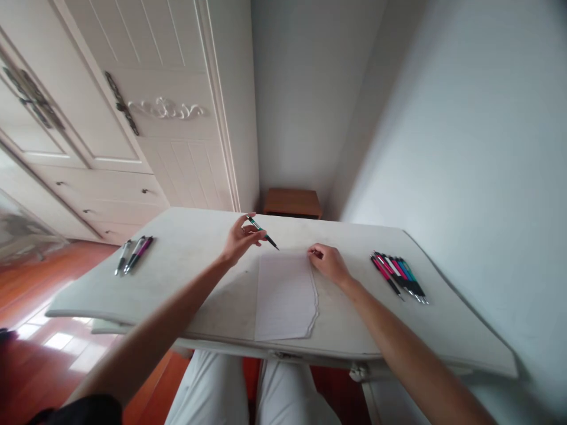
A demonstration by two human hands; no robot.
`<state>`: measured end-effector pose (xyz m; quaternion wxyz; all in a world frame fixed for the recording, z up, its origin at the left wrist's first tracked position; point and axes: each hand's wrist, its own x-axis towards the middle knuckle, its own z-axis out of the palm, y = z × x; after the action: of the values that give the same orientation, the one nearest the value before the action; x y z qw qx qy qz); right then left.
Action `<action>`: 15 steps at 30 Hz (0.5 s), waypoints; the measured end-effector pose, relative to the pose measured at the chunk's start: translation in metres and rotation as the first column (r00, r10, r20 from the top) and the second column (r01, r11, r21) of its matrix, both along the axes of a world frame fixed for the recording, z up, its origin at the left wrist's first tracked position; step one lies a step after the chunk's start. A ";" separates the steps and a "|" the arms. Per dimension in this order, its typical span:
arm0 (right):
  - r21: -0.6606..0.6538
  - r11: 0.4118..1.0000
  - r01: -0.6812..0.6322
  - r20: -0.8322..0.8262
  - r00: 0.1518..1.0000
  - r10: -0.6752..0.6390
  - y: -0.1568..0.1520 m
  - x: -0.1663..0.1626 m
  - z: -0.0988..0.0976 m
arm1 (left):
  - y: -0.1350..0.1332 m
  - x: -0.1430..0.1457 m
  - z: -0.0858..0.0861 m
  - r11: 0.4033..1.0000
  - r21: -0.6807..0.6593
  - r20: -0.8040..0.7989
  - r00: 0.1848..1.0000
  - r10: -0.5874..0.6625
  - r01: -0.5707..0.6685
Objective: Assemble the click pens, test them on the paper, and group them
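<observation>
My left hand (241, 239) grips a green and black pen (262, 230) between thumb and fingers, above the far end of the paper. The pen slants, its dark tip pointing down to the right. Below it lies a white sheet of paper (286, 298) with a ragged right edge, flat on the white table (212, 313). At the sheet's top right corner rests my right hand (330, 261), its fingers curled together. Whether they pinch the paper's corner or something small, I cannot make out.
Several pens (398, 276) in pink, white, blue and teal lie side by side on the right. Three more pens (133, 255), silver and purple, lie at the left. Behind the table stand a white wardrobe (177, 82) and a brown wooden stand (293, 202). A wall (478, 147) borders the right side.
</observation>
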<state>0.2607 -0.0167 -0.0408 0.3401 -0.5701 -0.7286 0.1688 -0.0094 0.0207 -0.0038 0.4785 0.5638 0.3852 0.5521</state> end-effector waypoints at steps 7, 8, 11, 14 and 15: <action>0.072 0.997 -0.032 -0.253 0.966 0.049 -0.007 -0.014 0.010 | 0.008 0.016 -0.006 0.974 -0.145 0.108 0.981 -0.159 0.173; 0.083 0.996 -0.043 -0.272 0.960 0.064 -0.008 -0.017 0.013 | 0.008 0.014 -0.007 0.970 -0.152 0.120 0.978 -0.171 0.189; 0.087 0.993 -0.074 -0.289 0.952 0.097 -0.006 -0.026 0.019 | 0.006 0.004 -0.010 0.957 -0.182 0.156 0.967 -0.200 0.227; 0.068 0.990 -0.121 -0.261 0.956 0.135 0.001 -0.034 0.023 | 0.005 -0.003 -0.011 0.947 -0.191 0.164 0.960 -0.227 0.256; 0.050 0.989 -0.138 -0.251 0.957 0.146 0.003 -0.037 0.023 | 0.004 -0.004 -0.011 0.949 -0.186 0.159 0.961 -0.226 0.254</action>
<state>0.2240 -0.0133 -0.0177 0.4265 -0.4845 -0.7207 0.2528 -0.0138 0.0252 -0.0149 0.6226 0.5156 0.3349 0.4842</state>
